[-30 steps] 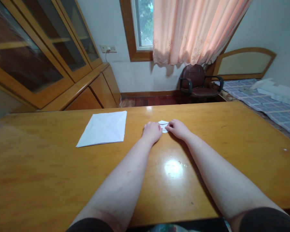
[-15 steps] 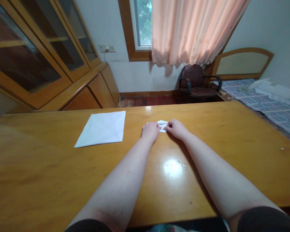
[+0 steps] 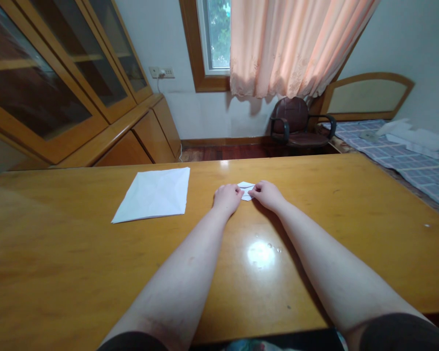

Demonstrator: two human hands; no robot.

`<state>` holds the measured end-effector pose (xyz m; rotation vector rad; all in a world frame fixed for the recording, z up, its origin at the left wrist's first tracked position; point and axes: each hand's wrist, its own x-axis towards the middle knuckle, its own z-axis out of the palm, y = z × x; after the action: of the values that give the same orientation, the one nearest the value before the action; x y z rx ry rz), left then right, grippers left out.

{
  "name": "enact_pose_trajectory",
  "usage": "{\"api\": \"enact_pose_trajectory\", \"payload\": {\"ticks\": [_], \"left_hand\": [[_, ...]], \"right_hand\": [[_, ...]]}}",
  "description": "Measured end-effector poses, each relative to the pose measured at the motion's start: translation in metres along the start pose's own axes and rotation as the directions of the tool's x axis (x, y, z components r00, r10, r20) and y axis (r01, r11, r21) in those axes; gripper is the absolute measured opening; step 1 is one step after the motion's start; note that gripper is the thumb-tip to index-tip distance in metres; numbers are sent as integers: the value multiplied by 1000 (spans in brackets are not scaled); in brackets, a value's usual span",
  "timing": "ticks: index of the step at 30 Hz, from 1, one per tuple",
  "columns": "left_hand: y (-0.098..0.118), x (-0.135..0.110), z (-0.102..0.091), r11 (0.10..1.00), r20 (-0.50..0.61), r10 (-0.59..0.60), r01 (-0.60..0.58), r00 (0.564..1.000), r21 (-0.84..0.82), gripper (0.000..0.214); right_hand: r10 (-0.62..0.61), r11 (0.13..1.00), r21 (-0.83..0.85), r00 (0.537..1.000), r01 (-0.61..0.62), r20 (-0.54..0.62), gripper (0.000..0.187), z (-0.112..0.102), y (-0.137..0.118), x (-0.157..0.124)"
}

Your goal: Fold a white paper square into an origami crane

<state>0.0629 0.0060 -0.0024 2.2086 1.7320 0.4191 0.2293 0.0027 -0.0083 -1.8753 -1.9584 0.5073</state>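
A small folded piece of white paper [image 3: 246, 185] lies near the far edge of the wooden table, with crease lines running across it. My left hand [image 3: 228, 198] is closed on its left side, thumb pressed on the paper. From the other side my right hand [image 3: 269, 195] pinches the right part between thumb and fingers. The hands partly cover both ends of the paper. Farther left, apart from my hands, rests a stack of larger white sheets [image 3: 155, 195] with faint creases.
The glossy wooden table [image 3: 76, 273] spans the view. Beyond it stand a glass-fronted cabinet [image 3: 95, 87] at the left, a dark red armchair [image 3: 296, 122] under the pink curtain [image 3: 278, 48], and a bed [image 3: 406, 146] with a checked cover at the right.
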Motion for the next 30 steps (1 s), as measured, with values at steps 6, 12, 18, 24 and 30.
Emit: {"api": "enact_pose_trajectory", "payload": {"ticks": [6, 12, 18, 24, 30], "left_hand": [[1, 0, 0, 1000, -7, -7, 7, 1000, 7, 26], [-1, 1, 3, 1000, -17, -14, 14, 1000, 11, 24], [-1, 2, 5, 999, -21, -23, 24, 1000, 22, 25], [1, 2, 3, 999, -25, -40, 40, 999, 16, 24], [1, 0, 1, 999, -14, -45, 45, 999, 3, 22]], "right_hand": [[17, 1000, -10, 1000, -17, -21, 24, 3, 1, 1], [36, 999, -9, 999, -37, -8, 25, 2, -2, 1], [48, 999, -2, 999, -48, -18, 23, 1, -3, 0], [51, 999, -1, 998, -51, -33, 24, 2, -3, 0], [51, 999, -14, 998, -52, -32, 24, 2, -3, -1]]}}
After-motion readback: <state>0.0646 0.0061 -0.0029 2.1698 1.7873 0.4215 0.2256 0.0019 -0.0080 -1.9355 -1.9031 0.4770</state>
